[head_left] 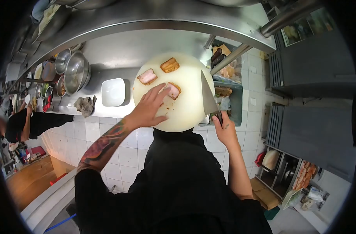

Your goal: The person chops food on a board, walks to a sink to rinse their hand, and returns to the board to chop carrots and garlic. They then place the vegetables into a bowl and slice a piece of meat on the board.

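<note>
A round white cutting board (pixel 189 113) carries three pieces of crispy-skinned pork belly. One browned piece (pixel 169 65) lies at the back, and a paler cut piece (pixel 147 77) sits to its left. My left hand (pixel 147 107) reaches over the board with fingers spread, its fingertips at the left edge of the nearest pork piece (pixel 173 91); they partly cover it. Crumbs are scattered just below that piece. In my right hand (pixel 225 128) is the handle of a broad chef's knife (pixel 209 97), its blade over the board's right side and its tip pointing away from me.
A square white bowl (pixel 113 92) and a crumpled cloth (pixel 85 106) stand left of the board. Farther left are metal bowls (pixel 76 72) and another person (pixel 22 124). A steel shelf (pixel 166 23) spans above the counter. Bins with food (pixel 228 97) are at the right.
</note>
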Tool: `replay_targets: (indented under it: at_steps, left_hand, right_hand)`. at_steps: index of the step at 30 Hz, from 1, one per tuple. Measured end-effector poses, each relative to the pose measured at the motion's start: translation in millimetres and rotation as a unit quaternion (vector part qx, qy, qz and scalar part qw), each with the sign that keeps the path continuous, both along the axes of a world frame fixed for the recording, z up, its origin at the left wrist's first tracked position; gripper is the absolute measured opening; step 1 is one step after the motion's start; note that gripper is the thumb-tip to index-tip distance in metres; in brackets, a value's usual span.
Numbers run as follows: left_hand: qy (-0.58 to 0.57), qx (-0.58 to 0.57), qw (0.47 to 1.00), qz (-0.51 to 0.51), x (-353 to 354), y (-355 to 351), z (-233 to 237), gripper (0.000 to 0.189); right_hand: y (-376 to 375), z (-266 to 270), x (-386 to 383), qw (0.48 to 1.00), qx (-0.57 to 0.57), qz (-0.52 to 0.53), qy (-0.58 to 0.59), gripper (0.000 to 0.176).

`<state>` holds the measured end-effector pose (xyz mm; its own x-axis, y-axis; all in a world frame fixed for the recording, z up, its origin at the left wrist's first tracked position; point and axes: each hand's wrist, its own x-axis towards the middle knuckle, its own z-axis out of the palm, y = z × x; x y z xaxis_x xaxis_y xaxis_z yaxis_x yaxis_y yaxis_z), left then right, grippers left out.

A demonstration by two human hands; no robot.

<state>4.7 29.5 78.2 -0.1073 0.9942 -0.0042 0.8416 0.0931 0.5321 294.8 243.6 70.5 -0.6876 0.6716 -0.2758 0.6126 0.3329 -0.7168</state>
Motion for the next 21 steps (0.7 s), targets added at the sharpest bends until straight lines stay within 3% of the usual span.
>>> replay_targets:
  at_steps: [3, 7, 9, 10, 12, 13, 16, 21]
  left_hand:
    - [0.021, 0.001, 0.986, 0.163, 23.7, 47.8, -16.4, 0.089]
    - [-0.019, -0.042, 0.989, 0.143, 20.3, 80.4, -44.4, 0.084]
    - [-0.052, 0.065, 0.992, -0.093, 18.4, 82.2, -52.9, 0.08]
    - [-0.053, 0.064, 0.992, -0.096, 21.4, 79.3, -47.0, 0.08]
    - [-0.06, 0.101, 0.993, -0.016, 37.3, 67.0, -27.7, 0.075]
    - [-0.102, 0.106, 0.985, 0.086, 51.3, 60.0, -34.5, 0.069]
    - [-0.156, 0.129, 0.967, 0.155, 77.5, 63.7, -46.6, 0.065]
    - [-0.112, 0.187, 0.959, 0.182, 88.9, 67.8, -56.9, 0.051]
  right_hand:
    - [2.1, 2.2, 0.5, 1.0, -0.005, 0.0, 0.014, 0.036]
    - [9.4, 11.1, 11.0, 0.996, 0.057, 0.029, 0.062, 0.04]
    - [17.7, 25.6, 13.9, 0.996, 0.066, 0.05, 0.016, 0.039]
    - [20.7, 32.9, 14.5, 0.994, 0.076, 0.075, -0.029, 0.039]
    - [23.3, 44.1, 13.9, 0.987, 0.11, 0.108, -0.041, 0.037]
    - [24.0, 46.7, 13.7, 0.978, 0.143, 0.143, -0.055, 0.034]
    - [23.2, 36.5, 8.6, 0.967, 0.174, 0.17, -0.082, 0.028]
    - [17.2, 73.2, 6.1, 0.957, 0.19, 0.213, -0.059, 0.026]
